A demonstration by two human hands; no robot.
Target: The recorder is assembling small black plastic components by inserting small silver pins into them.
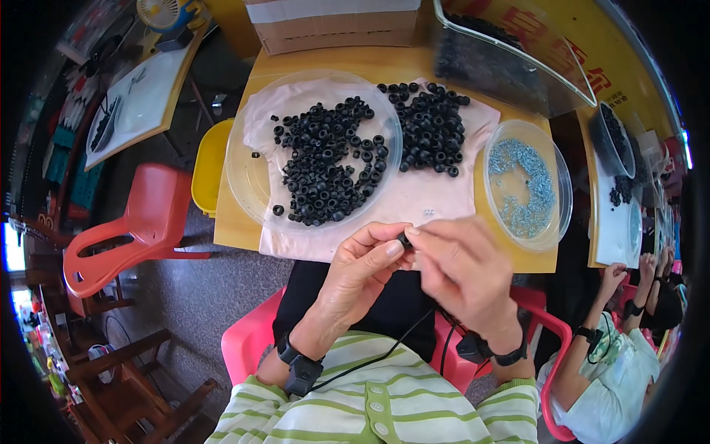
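Together at the centre of the frame, our hands meet over one small black part [404,240]: the left hand [355,266] pinches it between thumb and forefinger, while the right hand [470,274], blurred, has its fingertips at the part's right side, and we cannot tell whether they also grip something. At the far upper left we see a yellow fan [159,11] and a white-topped table [148,92]; below them stands a red chair [157,207], with a brown wooden stool [126,381] at the lower left. Moving right, we come to a yellow bin [209,170] beside our wooden table [231,226]. On it, left of centre, a round clear tray [235,177] sits on a pink cloth [444,192] and holds a loose heap of black parts [322,166]. Behind, at upper centre, is a cardboard box [336,33]. Just right of the tray, we have a second black pile [433,129] on the cloth, and two tiny clear pieces [429,212] lie above our fingers. At the upper right stands a clear tub [558,89] with more black parts inside; below it, a round clear dish [565,211] holds many little pale blue pieces [543,189]. At the lower right edge, another person [606,370] in a light shirt sits near a second white-topped table [606,229].
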